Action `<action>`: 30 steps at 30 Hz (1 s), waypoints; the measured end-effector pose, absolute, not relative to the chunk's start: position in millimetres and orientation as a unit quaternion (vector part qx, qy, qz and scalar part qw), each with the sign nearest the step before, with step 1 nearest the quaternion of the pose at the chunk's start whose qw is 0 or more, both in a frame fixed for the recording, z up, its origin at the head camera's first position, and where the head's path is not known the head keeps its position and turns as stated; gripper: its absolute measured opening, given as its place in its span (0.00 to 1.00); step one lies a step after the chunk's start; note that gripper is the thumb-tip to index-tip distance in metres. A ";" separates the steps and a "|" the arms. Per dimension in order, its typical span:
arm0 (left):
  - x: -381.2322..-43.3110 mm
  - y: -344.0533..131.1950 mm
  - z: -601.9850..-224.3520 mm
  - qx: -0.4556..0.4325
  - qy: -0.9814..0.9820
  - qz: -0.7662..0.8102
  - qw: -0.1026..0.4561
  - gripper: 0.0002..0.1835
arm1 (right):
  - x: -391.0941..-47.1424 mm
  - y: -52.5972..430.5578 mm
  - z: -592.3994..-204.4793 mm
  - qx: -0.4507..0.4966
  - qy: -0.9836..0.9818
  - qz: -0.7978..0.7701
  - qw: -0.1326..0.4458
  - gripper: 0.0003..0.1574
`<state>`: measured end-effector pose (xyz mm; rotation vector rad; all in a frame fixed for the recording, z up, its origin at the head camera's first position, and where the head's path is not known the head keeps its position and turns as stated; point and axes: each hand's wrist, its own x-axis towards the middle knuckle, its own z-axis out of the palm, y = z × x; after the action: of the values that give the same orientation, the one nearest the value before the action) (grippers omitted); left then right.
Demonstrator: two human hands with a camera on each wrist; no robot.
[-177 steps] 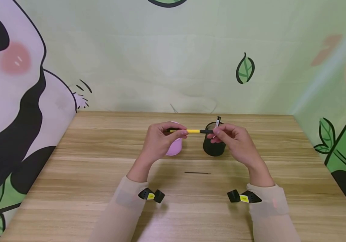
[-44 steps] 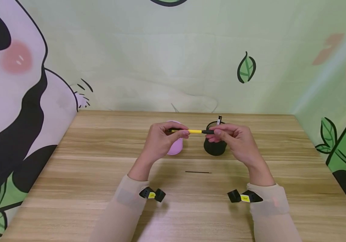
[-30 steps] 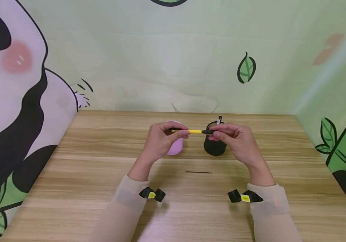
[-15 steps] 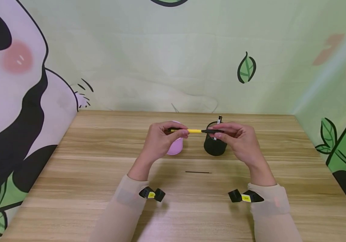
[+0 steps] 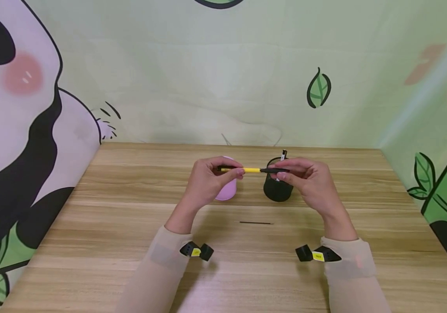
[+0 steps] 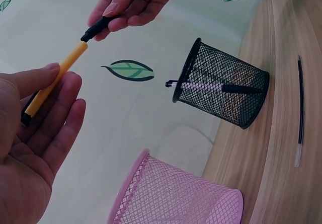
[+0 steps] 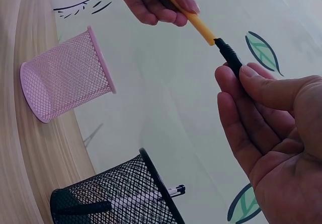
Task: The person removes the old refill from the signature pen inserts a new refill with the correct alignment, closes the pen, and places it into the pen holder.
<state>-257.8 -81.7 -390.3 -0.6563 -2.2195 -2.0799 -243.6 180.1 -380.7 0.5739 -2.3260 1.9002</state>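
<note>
My left hand (image 5: 209, 180) pinches the yellow pen barrel (image 6: 59, 75) between thumb and fingers, above the table. Between the thumb and fingertips of my right hand (image 5: 311, 180) is the black grip section (image 7: 230, 58) of the pen. Its narrow end is right at the barrel's mouth, and the two parts meet at a slight angle in the right wrist view. Below the hands, a thin dark pen refill (image 5: 256, 223) with a pale end lies on the table.
A black mesh pen cup (image 5: 278, 191) stands behind the right hand, with a white-and-black pen (image 6: 211, 86) inside. To its left is a pink mesh cup (image 7: 68, 75), partly covered by the left hand in the head view. The wooden table (image 5: 129, 187) meets a printed backdrop.
My right fingers have shifted on the black grip section, and more of it shows between thumb and fingers than a second ago. The left hand and the refill stay in place.
</note>
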 end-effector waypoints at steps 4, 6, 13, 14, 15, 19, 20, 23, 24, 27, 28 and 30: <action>-257.5 -81.2 -390.7 -0.204 -0.729 -0.654 0.018 0.06 | -243.3 179.2 -380.8 0.186 -0.761 0.620 0.034 0.18; -257.7 -80.9 -391.1 -0.205 -0.738 -0.643 0.023 0.06 | -243.2 179.1 -381.1 0.184 -0.762 0.620 0.032 0.18; -257.7 -79.2 -392.5 -0.210 -0.760 -0.613 0.048 0.05 | -243.0 178.5 -382.2 0.186 -0.758 0.624 0.028 0.16; -257.7 -78.8 -392.6 -0.210 -0.763 -0.609 0.053 0.05 | -243.1 178.3 -382.4 0.187 -0.757 0.626 0.028 0.16; -257.7 -78.5 -392.5 -0.212 -0.767 -0.603 0.059 0.05 | -243.3 178.2 -382.6 0.187 -0.756 0.627 0.027 0.16; -257.3 -76.9 -392.7 -0.219 -0.777 -0.584 0.079 0.05 | -243.4 177.8 -382.8 0.193 -0.756 0.625 0.024 0.15; -257.0 -76.6 -392.8 -0.221 -0.779 -0.580 0.084 0.05 | -243.3 177.5 -382.7 0.194 -0.756 0.625 0.022 0.15; -256.8 -75.6 -394.2 -0.231 -0.783 -0.569 0.096 0.06 | -242.8 176.3 -382.5 0.197 -0.758 0.622 0.014 0.14; -256.7 -75.1 -394.8 -0.235 -0.785 -0.564 0.101 0.06 | -242.7 175.8 -382.7 0.197 -0.759 0.621 0.010 0.14; -256.8 -73.8 -395.9 -0.245 -0.789 -0.552 0.116 0.06 | -243.1 174.7 -384.2 0.197 -0.760 0.619 0.005 0.14; -256.7 -73.4 -396.0 -0.247 -0.789 -0.549 0.120 0.06 | -243.2 174.4 -384.6 0.198 -0.761 0.618 0.004 0.14; -256.5 -72.9 -395.7 -0.251 -0.792 -0.542 0.128 0.06 | -243.5 173.9 -385.4 0.199 -0.761 0.617 0.002 0.14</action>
<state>-256.5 -72.9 -395.7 -0.7291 -2.3041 -1.5769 -243.5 173.9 -385.4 0.6245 -2.3876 1.9366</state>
